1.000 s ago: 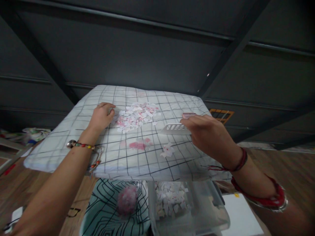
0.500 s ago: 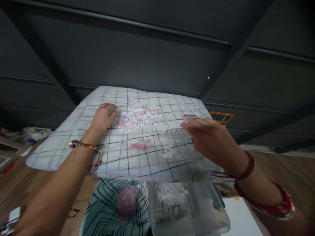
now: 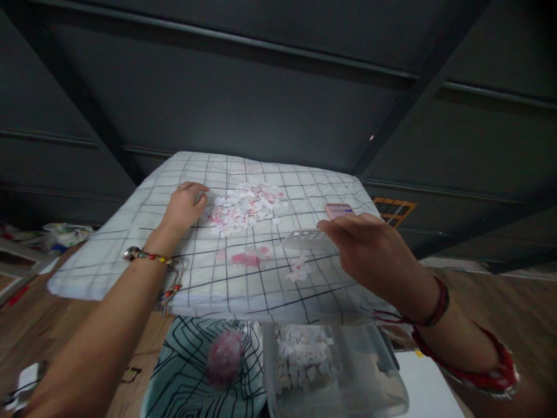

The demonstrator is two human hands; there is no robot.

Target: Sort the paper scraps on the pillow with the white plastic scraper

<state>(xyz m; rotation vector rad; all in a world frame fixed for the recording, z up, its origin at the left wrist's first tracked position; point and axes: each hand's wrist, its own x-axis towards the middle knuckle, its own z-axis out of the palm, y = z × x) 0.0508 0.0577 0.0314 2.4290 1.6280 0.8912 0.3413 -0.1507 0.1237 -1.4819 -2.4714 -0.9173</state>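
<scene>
On the checked cloth, my left hand (image 3: 186,204) rests at the left edge of a pile of white and pink paper scraps (image 3: 246,206). Its fingers are loosely bent and apart, with nothing in them. Over the right part of the cloth, my right hand (image 3: 363,247) pinches a flat white strip with a row of rectangular slots (image 3: 307,238). The strip is tilted, its slotted edge uppermost. Just below it lies a small cluster of scraps (image 3: 298,269). A pink smear (image 3: 250,257) marks the cloth between the hands.
A phone (image 3: 338,210) lies behind my right hand on the checked cloth (image 3: 304,186). Below the front edge stand a teal patterned bin (image 3: 174,371) holding a pink fluffy clump (image 3: 224,357) and a clear plastic box (image 3: 369,371) with paper scraps. A dark panelled wall (image 3: 243,98) rises behind.
The slotted strip has shifted slightly left and tilted differently in my right hand. My left hand stays by the scrap pile.
</scene>
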